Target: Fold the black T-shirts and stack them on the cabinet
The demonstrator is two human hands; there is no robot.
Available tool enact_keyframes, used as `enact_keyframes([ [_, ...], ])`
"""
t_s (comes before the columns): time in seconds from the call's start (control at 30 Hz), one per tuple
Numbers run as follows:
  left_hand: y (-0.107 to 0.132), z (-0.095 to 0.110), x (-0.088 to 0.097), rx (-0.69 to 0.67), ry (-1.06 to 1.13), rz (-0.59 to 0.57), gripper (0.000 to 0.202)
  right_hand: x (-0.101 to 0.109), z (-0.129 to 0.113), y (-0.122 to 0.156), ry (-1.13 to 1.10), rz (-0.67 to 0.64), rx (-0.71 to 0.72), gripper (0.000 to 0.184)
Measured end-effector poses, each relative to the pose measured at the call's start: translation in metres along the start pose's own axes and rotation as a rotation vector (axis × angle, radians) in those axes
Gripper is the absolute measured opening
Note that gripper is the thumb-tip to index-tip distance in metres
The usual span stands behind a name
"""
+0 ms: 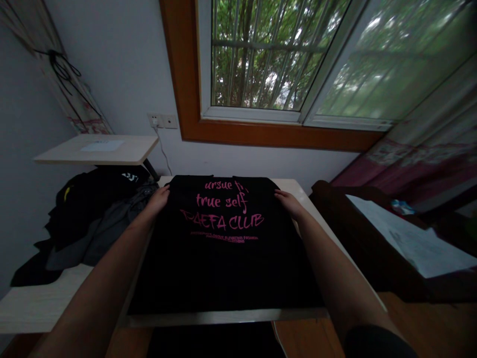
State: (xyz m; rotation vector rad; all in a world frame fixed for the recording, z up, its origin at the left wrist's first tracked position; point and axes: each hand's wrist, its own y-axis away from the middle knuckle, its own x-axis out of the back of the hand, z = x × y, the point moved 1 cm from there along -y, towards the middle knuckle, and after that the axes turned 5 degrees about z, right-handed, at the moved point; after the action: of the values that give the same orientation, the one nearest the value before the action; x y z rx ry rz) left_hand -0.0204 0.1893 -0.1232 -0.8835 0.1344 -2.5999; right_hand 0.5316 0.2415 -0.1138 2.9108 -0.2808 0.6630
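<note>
A black T-shirt (223,278) with pink lettering lies spread over the light table, its far end drawn up near the wall. My left hand (159,199) is closed on its upper left edge, with the fingertips partly hidden by the cloth. At the upper right edge, my right hand (288,203) pinches the fabric between thumb and fingers. Both forearms reach forward along the sides of the shirt, and its near hem lies close to the table's front edge.
Dark clothes (85,214) are heaped on the left, under a raised wooden shelf (63,151) bearing a paper sheet (102,145). A cable (164,149) hangs from the wall socket (163,121). A brown piece of furniture (357,243) with a pale sheet (406,233) stands right, below the window.
</note>
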Motion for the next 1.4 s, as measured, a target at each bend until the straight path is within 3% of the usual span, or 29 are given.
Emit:
enact_keyframes([
  [0.17, 0.004, -0.003, 0.002, 0.026, -0.023, -0.002, 0.048, 0.002, -0.003, 0.006, -0.016, -0.064, 0.051, 0.035],
  [0.33, 0.037, -0.019, 0.016, 0.055, -0.071, -0.052, 0.058, 0.015, 0.01, 0.023, -0.087, -0.143, -0.005, 0.031],
  [0.43, 0.06, -0.024, 0.028, 0.0, -0.07, -0.121, 0.064, 0.024, 0.019, 0.037, -0.103, -0.208, -0.009, 0.027],
  [0.6, 0.092, -0.021, 0.043, -0.046, -0.049, -0.207, 0.06, 0.031, 0.027, 0.059, -0.11, -0.243, -0.022, 0.028],
  [0.77, 0.113, -0.014, 0.05, -0.037, 0.019, -0.245, 0.073, 0.033, 0.023, 0.076, -0.115, -0.205, -0.01, 0.033],
  [1.0, 0.143, -0.007, 0.066, 0.019, 0.063, -0.292, 0.084, 0.043, 0.025, 0.097, -0.06, -0.285, -0.038, 0.034],
  [1.23, 0.142, -0.034, 0.088, 0.144, 0.073, -0.356, 0.094, 0.051, 0.034, 0.107, -0.02, -0.286, -0.05, 0.038],
  [1.4, 0.137, -0.029, 0.097, 0.153, 0.055, -0.386, 0.096, 0.053, 0.027, 0.115, -0.032, -0.306, -0.059, 0.041],
])
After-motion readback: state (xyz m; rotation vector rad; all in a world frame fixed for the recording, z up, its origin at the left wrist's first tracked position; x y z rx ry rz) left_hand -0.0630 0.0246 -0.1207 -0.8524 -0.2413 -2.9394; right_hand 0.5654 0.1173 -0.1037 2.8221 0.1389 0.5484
